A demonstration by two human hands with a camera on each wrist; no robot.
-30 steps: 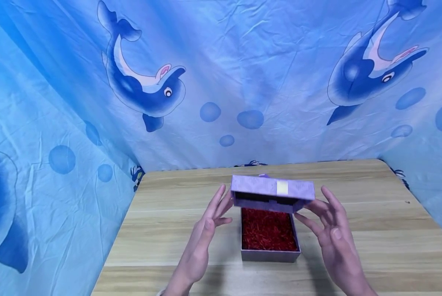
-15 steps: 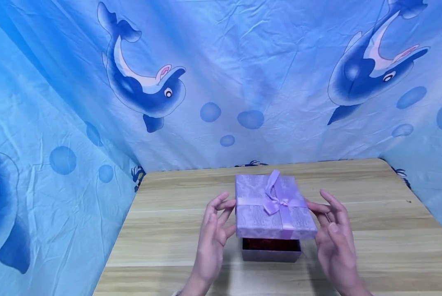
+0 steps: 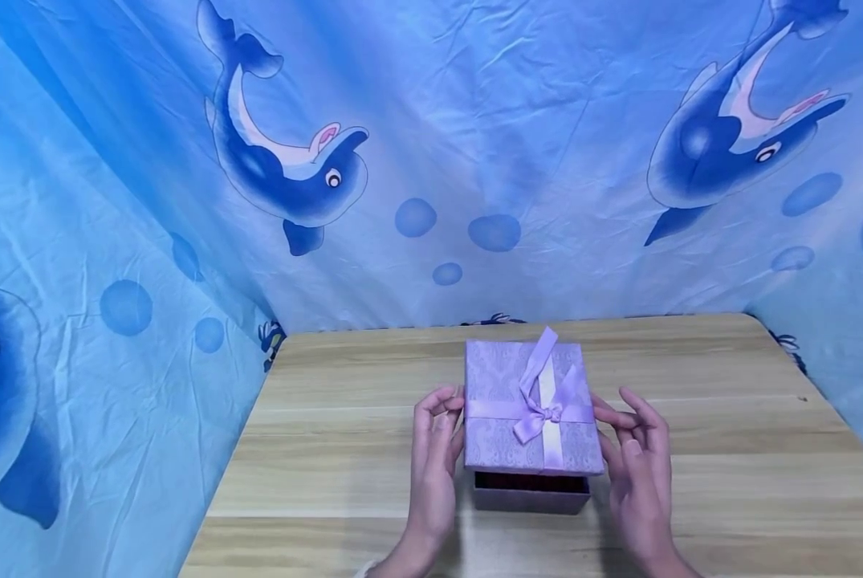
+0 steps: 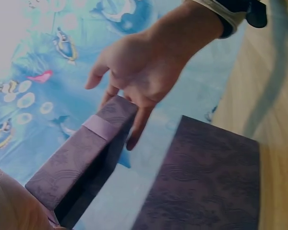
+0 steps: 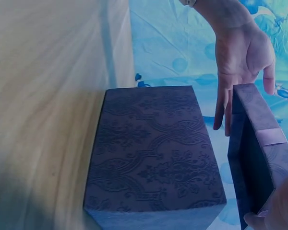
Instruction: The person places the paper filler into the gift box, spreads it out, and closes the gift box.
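Note:
A lilac gift box lid (image 3: 499,373) with a satin ribbon and bow is held over its matching box (image 3: 531,502). My left hand (image 3: 433,478) grips the lid's left side with the fingertips, and my right hand (image 3: 642,482) grips the right side; both thumbs stay off the lid. Between lid and box a gap shows at the front, with a dark red inside. In the left wrist view the raised lid (image 4: 81,148) tilts beside the patterned box wall (image 4: 206,177). The right wrist view shows the lid's dark hollow underside (image 5: 252,163) and the box (image 5: 153,148) apart.
The box stands on a wood-grain table (image 3: 330,449). Behind and beside the table hangs a blue cloth (image 3: 532,104) printed with dolphins and bubbles.
The lid has turned from tipped up, its hollow facing me, to nearly level with the bow on top. It covers most of the box's red filling, and both hands have moved inward with it.

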